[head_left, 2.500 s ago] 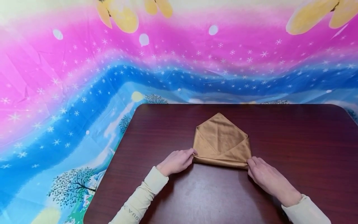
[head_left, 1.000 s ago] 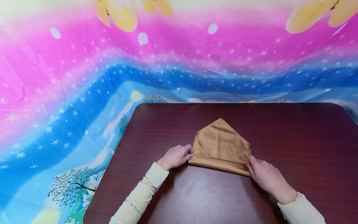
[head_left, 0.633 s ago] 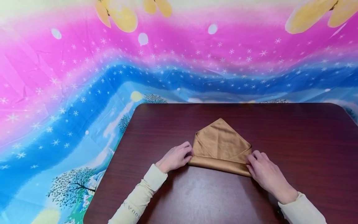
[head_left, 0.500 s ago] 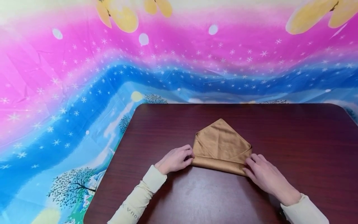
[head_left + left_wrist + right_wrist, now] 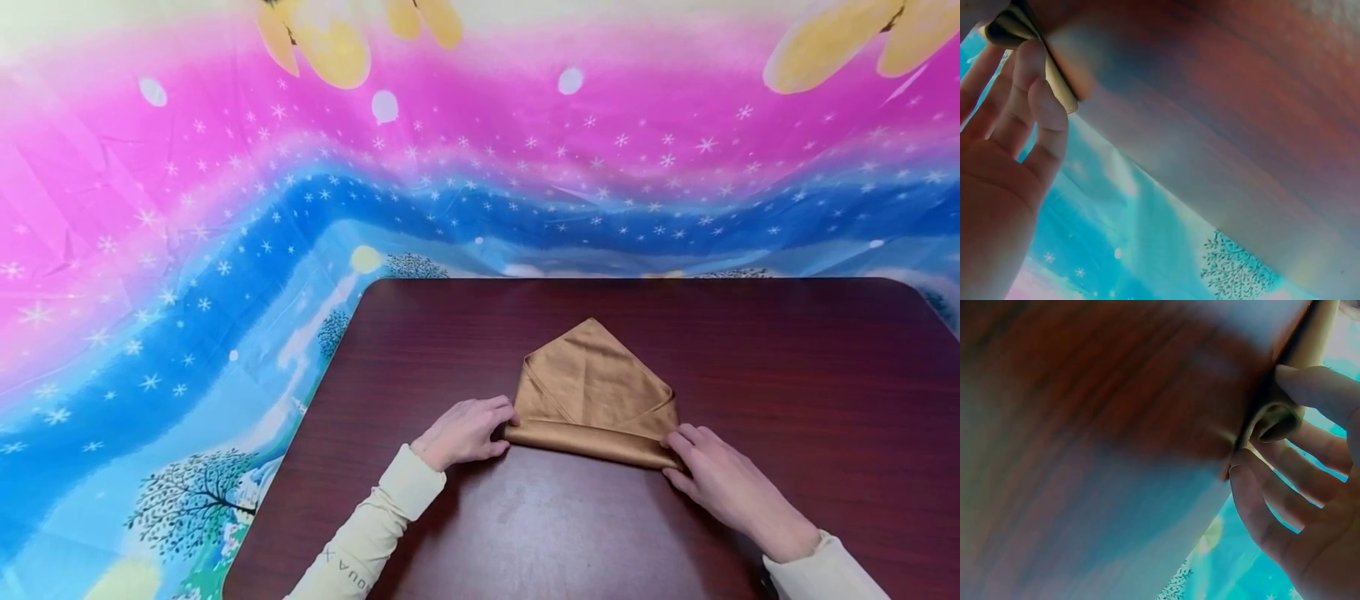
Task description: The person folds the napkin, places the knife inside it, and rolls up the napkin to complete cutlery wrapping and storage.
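Note:
A gold-brown satin cloth napkin (image 5: 592,379) lies folded on the table, its point facing away from me and its near edge rolled into a tube. At the tube's left end is my left hand (image 5: 465,432), holding it between thumb and fingers. My right hand (image 5: 731,483) grips the right end, thumb on the near side. In the right wrist view, the hollow end of the roll (image 5: 1279,419) sits between thumb and fingers. The left wrist view shows the other roll end (image 5: 1060,84) by the left fingertips; most of the left thumb is cut off there.
The dark red-brown wooden table (image 5: 420,358) has rounded corners and a glossy reflection at the front. Behind and to its left hangs a pink and blue printed backdrop (image 5: 247,200) with snowflakes and trees.
Over the whole span, the near edge has been rolled into a thicker tube and the napkin's point has come slightly nearer. In the last half second the hands have shifted slightly outward along the roll.

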A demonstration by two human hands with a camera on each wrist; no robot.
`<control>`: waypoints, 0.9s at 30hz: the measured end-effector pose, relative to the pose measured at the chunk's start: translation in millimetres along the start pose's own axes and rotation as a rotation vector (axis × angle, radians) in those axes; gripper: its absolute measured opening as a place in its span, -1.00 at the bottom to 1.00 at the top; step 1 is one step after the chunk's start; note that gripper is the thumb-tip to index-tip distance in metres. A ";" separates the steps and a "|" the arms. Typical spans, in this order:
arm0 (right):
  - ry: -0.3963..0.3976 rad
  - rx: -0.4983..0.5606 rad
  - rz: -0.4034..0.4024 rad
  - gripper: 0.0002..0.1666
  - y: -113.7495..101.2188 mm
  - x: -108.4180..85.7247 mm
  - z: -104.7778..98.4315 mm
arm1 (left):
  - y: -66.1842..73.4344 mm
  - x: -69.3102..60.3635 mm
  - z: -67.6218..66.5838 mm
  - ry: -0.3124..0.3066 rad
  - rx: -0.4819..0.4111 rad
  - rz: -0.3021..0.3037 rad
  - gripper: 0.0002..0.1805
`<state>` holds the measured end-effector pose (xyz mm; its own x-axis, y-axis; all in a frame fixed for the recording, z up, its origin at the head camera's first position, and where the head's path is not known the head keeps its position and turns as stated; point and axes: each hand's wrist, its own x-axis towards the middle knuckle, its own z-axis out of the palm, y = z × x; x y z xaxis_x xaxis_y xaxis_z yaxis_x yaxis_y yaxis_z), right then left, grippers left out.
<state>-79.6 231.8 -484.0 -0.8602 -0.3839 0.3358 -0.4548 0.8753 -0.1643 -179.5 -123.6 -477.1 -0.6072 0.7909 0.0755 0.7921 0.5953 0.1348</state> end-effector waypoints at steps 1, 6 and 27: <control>0.006 0.000 0.002 -0.62 0.0 -0.3 0.3 | -0.6 -0.1 0.4 0.007 -0.005 0.002 -0.70; 0.050 -0.007 0.005 -0.74 -0.2 -0.4 1.7 | -3.8 0.0 2.0 0.028 -0.084 -0.025 -0.74; 0.086 0.082 0.114 -0.72 0.0 4.3 4.0 | -10.2 4.5 4.4 -0.009 -0.460 -0.128 -0.68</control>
<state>-84.2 229.0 -486.2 -0.8860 -0.2535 0.3881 -0.3754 0.8836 -0.2799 -190.1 -125.5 -482.5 -0.6957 0.7180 0.0213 0.6002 0.5649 0.5663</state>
